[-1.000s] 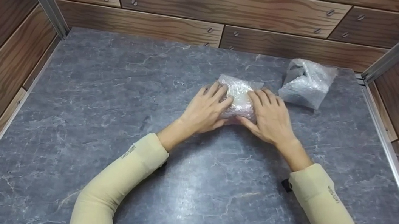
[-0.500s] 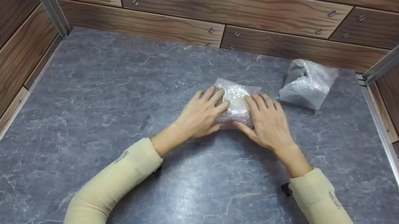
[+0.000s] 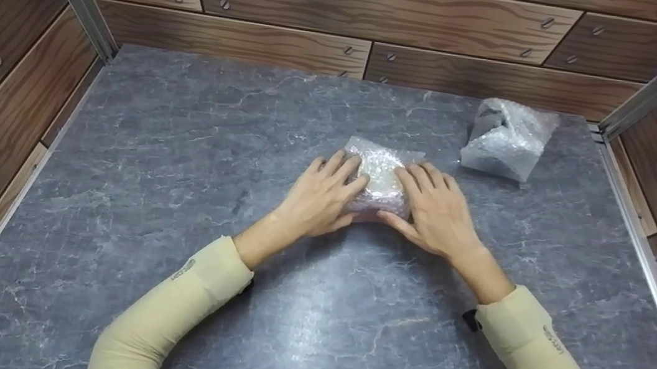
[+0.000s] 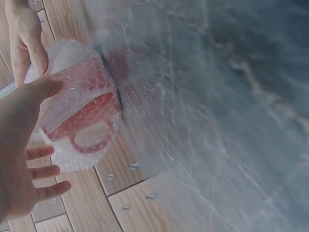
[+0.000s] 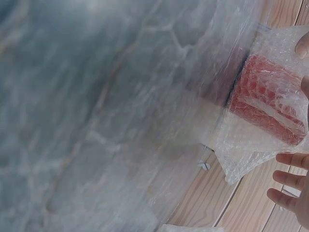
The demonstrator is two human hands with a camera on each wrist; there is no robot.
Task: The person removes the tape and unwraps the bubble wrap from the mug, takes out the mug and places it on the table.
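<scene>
A red mug [image 4: 84, 113] wrapped in clear bubble wrap [image 3: 381, 175] stands on the table between both hands. Its handle loop shows through the wrap in the left wrist view. My left hand [image 3: 319, 199] grips the package's left side, fingers over the upper edge and thumb along the near side. Opposite it, the right hand [image 3: 435, 210] holds the right side the same way, its thumb close to the left one. In the right wrist view the red mug body [image 5: 270, 99] shows through the bubbles, with part of the right hand cut off by the frame's edge.
A second bubble-wrapped bundle [image 3: 506, 143] sits at the back right of the grey marbled table [image 3: 114, 196]. Wood-patterned walls [image 3: 381, 9] and metal rails [image 3: 647, 239] border the table at the back and sides.
Both hands have drawn the wrapped mug toward the person and slightly left across the table. The bundle at the back right stays where it was.
</scene>
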